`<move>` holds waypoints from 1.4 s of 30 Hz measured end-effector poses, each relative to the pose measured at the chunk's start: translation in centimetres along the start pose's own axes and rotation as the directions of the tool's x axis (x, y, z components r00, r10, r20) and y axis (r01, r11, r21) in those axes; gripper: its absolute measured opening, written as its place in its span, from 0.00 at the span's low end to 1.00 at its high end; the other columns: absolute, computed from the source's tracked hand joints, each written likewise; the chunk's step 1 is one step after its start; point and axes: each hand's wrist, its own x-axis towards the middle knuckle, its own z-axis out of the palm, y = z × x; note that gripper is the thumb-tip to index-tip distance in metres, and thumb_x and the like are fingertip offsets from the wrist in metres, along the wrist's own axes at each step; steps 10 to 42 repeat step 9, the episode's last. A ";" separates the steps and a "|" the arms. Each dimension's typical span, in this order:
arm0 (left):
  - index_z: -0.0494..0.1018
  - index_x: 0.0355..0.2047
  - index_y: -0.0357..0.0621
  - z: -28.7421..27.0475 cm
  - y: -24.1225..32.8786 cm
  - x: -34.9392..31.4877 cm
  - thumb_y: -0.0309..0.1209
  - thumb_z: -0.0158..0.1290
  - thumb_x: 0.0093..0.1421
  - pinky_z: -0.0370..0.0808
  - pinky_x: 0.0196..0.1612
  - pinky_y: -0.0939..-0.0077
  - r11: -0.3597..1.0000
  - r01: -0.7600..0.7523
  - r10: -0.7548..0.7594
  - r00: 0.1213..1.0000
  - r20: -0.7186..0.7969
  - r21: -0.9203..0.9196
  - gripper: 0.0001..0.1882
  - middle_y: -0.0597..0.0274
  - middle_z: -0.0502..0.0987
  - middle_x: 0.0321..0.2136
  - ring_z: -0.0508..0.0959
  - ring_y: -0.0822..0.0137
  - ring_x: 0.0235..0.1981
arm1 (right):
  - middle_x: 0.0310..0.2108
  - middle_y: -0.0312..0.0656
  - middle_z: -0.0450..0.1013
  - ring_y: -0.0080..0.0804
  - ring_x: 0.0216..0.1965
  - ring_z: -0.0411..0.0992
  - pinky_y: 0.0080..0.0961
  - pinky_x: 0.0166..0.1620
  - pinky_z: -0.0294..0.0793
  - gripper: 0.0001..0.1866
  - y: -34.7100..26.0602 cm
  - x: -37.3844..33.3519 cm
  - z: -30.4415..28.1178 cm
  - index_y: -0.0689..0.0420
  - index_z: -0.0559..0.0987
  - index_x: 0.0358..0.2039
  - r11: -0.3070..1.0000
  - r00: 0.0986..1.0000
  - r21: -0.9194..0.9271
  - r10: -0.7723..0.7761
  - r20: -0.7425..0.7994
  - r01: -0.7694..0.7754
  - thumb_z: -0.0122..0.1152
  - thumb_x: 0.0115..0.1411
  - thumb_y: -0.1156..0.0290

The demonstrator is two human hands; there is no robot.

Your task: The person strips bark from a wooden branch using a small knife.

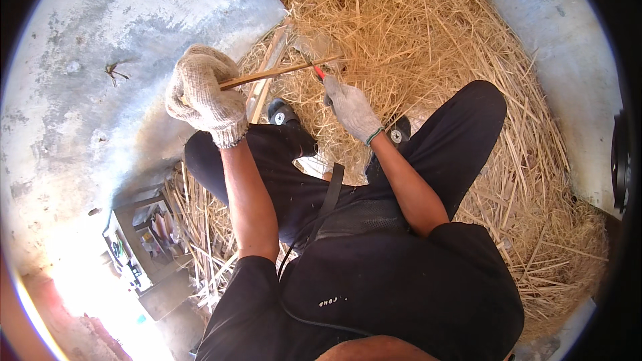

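My left hand (206, 92), in a knitted off-white work glove, is closed around one end of a thin bamboo strip (277, 72). The strip points rightward, rising slightly toward its far tip. My right hand (350, 108), gloved too, grips a knife (319, 72) with a red and dark handle. Its short, dark blade meets the strip not far from the free end; the exact contact is too small to make out. Both hands are held up above my bent knees, apart from each other, and the glove hides the lower part of the knife handle.
Loose straw-like shavings (388, 20) cover the floor ahead and to the right. A light wooden board (266, 73) leans behind the strip. Worn walls stand at left (87, 40) and right (555, 20). A small shelf (150, 241) with odds and ends is at lower left, beside split strips (207, 227).
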 end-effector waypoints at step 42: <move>0.64 0.14 0.37 0.1 -0.2 -0.3 0.31 0.44 0.61 0.62 0.11 0.75 0.997 0.031 -0.027 0.998 -0.063 0.068 0.19 0.58 0.63 0.07 0.66 0.67 0.09 | 0.13 0.30 0.62 0.27 0.11 0.60 0.24 0.18 0.63 0.40 -0.3 0.1 0.9 0.57 0.73 0.30 0.700 0.944 0.634 0.262 0.198 -0.328 0.43 0.60 0.25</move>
